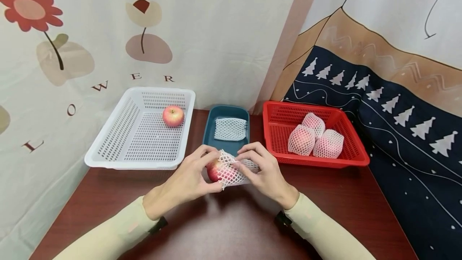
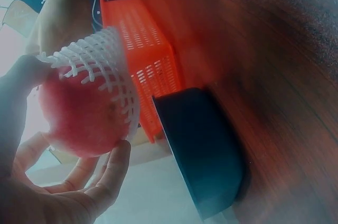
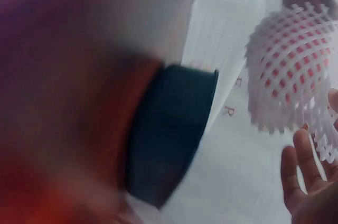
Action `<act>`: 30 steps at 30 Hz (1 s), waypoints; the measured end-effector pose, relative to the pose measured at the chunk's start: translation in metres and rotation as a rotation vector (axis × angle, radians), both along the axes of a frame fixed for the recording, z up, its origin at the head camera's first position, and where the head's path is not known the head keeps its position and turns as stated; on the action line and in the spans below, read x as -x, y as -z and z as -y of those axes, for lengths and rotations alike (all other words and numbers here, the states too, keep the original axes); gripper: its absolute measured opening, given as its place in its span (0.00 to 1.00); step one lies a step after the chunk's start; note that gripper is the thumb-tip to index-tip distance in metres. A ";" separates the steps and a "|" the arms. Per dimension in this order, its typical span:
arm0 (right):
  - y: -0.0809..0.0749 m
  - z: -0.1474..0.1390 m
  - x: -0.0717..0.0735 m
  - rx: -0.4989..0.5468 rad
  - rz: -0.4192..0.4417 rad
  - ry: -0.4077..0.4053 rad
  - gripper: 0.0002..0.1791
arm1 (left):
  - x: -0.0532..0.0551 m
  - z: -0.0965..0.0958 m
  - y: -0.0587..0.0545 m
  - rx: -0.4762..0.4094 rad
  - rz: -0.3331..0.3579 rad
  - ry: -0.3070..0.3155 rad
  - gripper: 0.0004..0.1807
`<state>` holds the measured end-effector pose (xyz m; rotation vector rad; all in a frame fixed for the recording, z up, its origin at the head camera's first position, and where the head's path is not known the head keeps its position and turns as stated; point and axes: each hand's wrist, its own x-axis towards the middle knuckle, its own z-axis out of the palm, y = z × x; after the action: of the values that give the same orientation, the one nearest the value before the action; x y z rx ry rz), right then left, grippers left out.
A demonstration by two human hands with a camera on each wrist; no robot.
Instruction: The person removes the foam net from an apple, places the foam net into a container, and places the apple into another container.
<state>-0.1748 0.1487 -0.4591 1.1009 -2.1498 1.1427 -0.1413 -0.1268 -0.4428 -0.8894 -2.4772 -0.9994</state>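
A red apple [image 1: 213,171] sits partway inside a white foam net sleeve [image 1: 229,173], held above the table in front of the dark teal tray. My left hand [image 1: 185,180] grips the apple from the left, its thumb and fingers curled around the bare side. My right hand [image 1: 265,173] pinches the sleeve on the other side. In the left wrist view, the apple's bare red skin [image 2: 82,118] shows below the net's edge. Mesh [image 3: 290,60] covers the side seen in the right wrist view, where the sleeve's loose end hangs near the right fingers.
A white basket [image 1: 135,163] at left holds one bare apple [image 1: 173,116]. The teal tray [image 1: 209,131] in the middle contains flat foam net sleeves [image 1: 230,129]. At right, a red basket [image 1: 274,153] holds three netted apples [image 1: 301,139]. A printed cloth [image 1: 223,43] hangs behind the table.
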 end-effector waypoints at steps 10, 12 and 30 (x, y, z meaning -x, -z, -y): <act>-0.013 0.000 0.001 -0.160 -0.202 0.034 0.17 | -0.002 -0.003 0.000 -0.002 0.015 0.030 0.28; -0.014 0.002 0.001 -0.116 -0.174 0.016 0.17 | -0.003 -0.003 0.000 -0.001 0.022 0.036 0.26; -0.007 -0.006 -0.004 -0.119 0.061 -0.102 0.27 | -0.001 0.005 0.001 -0.086 0.014 -0.020 0.34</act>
<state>-0.1713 0.1551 -0.4519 1.2565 -2.2570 1.1181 -0.1402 -0.1317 -0.4434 -0.8317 -2.4298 -1.0994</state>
